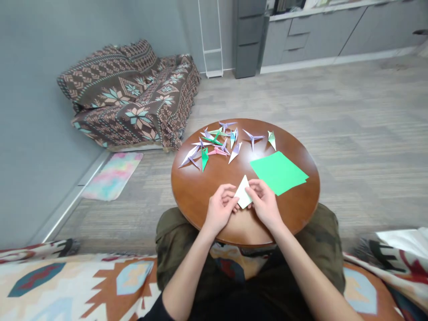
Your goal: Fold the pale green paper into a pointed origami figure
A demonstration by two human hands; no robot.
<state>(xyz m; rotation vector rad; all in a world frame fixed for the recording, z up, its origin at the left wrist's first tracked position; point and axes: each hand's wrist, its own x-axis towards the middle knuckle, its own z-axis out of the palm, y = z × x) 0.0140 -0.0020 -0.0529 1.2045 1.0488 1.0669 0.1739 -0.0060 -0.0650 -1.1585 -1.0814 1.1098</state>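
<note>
Between my two hands is a folded piece of white paper, kite-shaped, with its point facing away from me. My left hand pinches its left edge between thumb and fingers. On the right edge, my right hand grips it with the thumb on top. The fingers underneath are partly hidden. Just beyond my right hand lie green paper sheets, slightly fanned. Farther back, several folded paper cranes in purple, green, pink and white are clustered, with a purple crane and a pale green crane apart to the right.
Everything stands on a round brown wooden table over my knees. A sofa with a patterned cover is at the far left, beside a pastel mat. Grey cabinets line the back wall. Patterned fabric covers my seat.
</note>
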